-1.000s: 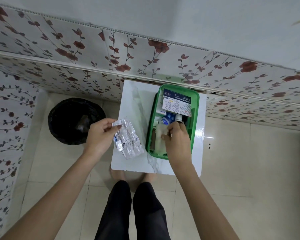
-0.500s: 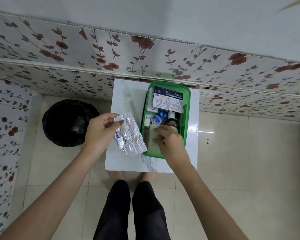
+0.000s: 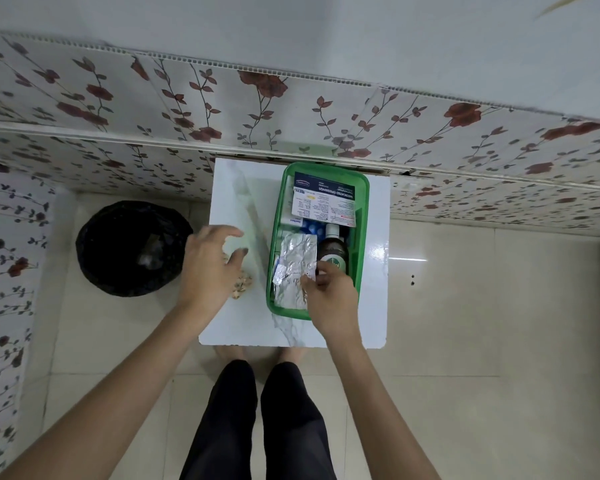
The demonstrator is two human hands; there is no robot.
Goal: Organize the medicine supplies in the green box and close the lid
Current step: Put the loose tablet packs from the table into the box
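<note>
The green box (image 3: 363,216) is a long plastic tub with rounded corners and a smooth rim. It stands open on the right half of the white table (image 3: 378,292), its far end near the table's back edge. Inside, at the far end, a flat white and dark blue printed carton (image 3: 323,202) lies across the box. Just in front of it a dark brown bottle (image 3: 333,252) with a white cap lies along the right wall. Beside it on the left lie crinkled silver foil strips (image 3: 293,268), shiny and wrinkled.

The right hand (image 3: 329,296) pinches the near right edge of the foil between thumb and fingers, over the near end of the box. The left hand (image 3: 210,268) hangs open with loose spread fingers above the table's left edge, holding nothing. Under it lies a small beige crumpled thing (image 3: 244,286), too blurred to tell.

The table top is glossy, with faint grey marble veins. On the tiled floor to the left stands a round black bin (image 3: 132,247).
</note>
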